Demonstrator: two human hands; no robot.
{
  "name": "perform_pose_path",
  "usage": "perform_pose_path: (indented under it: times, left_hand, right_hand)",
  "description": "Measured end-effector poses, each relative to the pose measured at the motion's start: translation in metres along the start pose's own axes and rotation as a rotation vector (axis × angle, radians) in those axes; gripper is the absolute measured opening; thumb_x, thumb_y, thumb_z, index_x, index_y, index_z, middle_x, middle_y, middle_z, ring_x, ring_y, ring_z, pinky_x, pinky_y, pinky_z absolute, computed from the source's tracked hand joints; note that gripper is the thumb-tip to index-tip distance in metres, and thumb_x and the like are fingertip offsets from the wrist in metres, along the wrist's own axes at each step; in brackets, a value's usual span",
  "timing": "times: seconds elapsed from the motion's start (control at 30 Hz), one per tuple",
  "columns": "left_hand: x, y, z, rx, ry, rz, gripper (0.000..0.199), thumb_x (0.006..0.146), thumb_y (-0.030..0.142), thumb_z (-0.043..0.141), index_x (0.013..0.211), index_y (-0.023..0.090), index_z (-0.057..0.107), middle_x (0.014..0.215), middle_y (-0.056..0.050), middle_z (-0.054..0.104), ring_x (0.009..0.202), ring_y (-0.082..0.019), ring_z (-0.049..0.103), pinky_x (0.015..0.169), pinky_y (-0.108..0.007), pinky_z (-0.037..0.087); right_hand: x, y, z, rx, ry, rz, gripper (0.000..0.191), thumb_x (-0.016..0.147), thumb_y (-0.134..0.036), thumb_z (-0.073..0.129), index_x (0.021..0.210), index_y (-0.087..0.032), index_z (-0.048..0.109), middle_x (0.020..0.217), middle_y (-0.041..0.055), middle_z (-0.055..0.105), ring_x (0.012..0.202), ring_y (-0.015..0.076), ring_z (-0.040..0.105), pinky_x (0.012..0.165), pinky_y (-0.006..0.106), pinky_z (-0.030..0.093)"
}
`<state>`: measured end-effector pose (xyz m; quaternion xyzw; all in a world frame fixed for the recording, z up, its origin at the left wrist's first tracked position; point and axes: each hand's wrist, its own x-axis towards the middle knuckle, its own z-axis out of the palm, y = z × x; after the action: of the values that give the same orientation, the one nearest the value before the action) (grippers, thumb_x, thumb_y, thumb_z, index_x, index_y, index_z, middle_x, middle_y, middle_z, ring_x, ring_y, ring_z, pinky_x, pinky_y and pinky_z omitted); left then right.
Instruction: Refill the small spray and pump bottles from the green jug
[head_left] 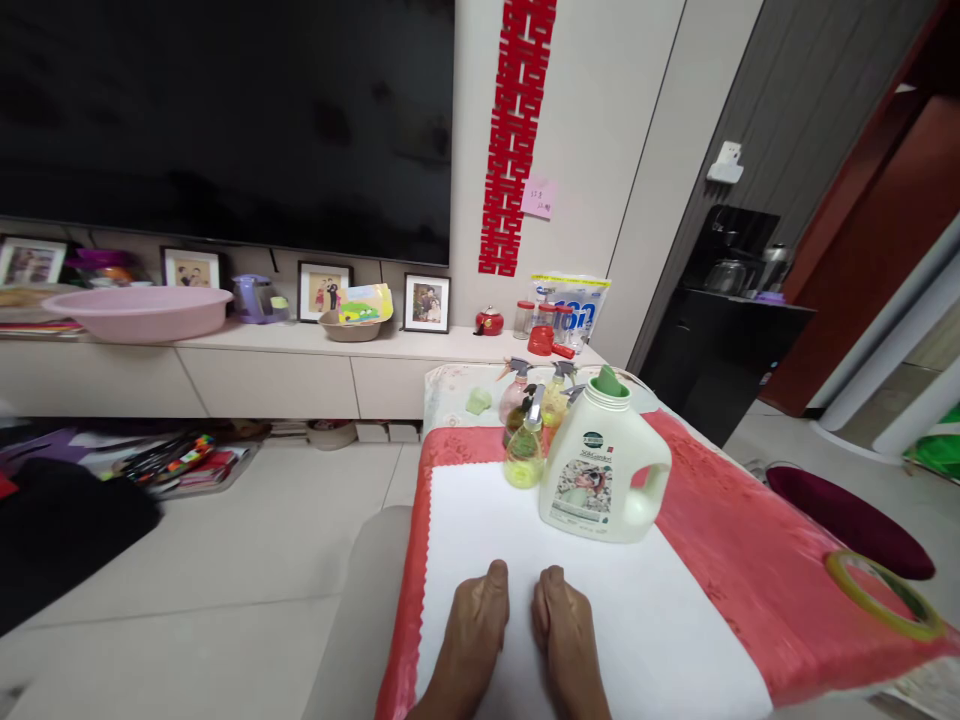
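My left hand and my right hand rest a little apart over a white mat. Both are curled into loose fists, thumbs on top, and no object shows in either. Beyond my right hand stands a pale green detergent jug, upright, its handle to the right and a green piece at its mouth. Left of the jug is a spray bottle with yellowish liquid. Behind it more spray bottles crowd together, one pink and one yellow, partly hidden. Neither hand touches the jug or bottles.
The mat lies on a red tablecloth. A light green cap-like object sits at the table's far left, and a roll of yellow tape at the right edge. Behind, a low cabinet carries a pink basin and picture frames.
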<state>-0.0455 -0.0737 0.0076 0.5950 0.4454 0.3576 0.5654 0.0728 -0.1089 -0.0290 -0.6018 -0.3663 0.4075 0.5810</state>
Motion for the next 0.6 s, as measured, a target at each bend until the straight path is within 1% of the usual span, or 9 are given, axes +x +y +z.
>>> perform_pose_path:
  times: [0.17,0.33,0.47,0.6]
  left_hand:
    - [0.001,0.000,0.002,0.003,0.030,0.020,0.066,0.088,0.077,0.026,0.048,0.025,0.030,0.045,0.005,0.028,0.046,-0.012,0.030,0.052,-0.031,0.025]
    - [0.000,0.002,0.002,-0.032,0.000,0.018,0.068,0.087,0.079,0.025,0.047,0.025,0.031,0.043,0.005,0.028,0.045,-0.012,0.031,0.050,-0.030,0.025]
    - [0.000,0.005,0.001,0.002,0.003,0.024,0.069,0.086,0.081,0.021,0.047,0.026,0.031,0.043,0.005,0.028,0.045,-0.012,0.031,0.050,-0.030,0.026]
    - [0.000,0.006,0.001,0.034,0.011,0.022,0.067,0.088,0.077,0.024,0.046,0.025,0.033,0.044,0.004,0.032,0.046,-0.013,0.034,0.052,-0.030,0.029]
  right_hand:
    - [-0.004,-0.008,-0.001,-0.046,0.011,-0.007,0.076,0.083,-0.091,0.037,0.059,-0.019,0.030,0.055,-0.0022,0.026,0.053,0.0081,0.026,0.052,0.024,0.020]
    - [-0.005,-0.014,-0.003,-0.096,0.000,-0.019,0.074,0.087,-0.087,0.037,0.060,-0.018,0.030,0.056,-0.0024,0.027,0.054,0.0081,0.025,0.052,0.024,0.021]
    - [-0.006,-0.016,-0.004,-0.127,-0.013,-0.032,0.074,0.087,-0.087,0.035,0.059,-0.019,0.030,0.055,-0.0021,0.027,0.053,0.0087,0.026,0.051,0.024,0.022]
    - [-0.007,-0.019,-0.004,-0.147,-0.014,-0.026,0.074,0.088,-0.087,0.033,0.059,-0.018,0.030,0.055,-0.0020,0.027,0.053,0.0089,0.027,0.052,0.024,0.022]
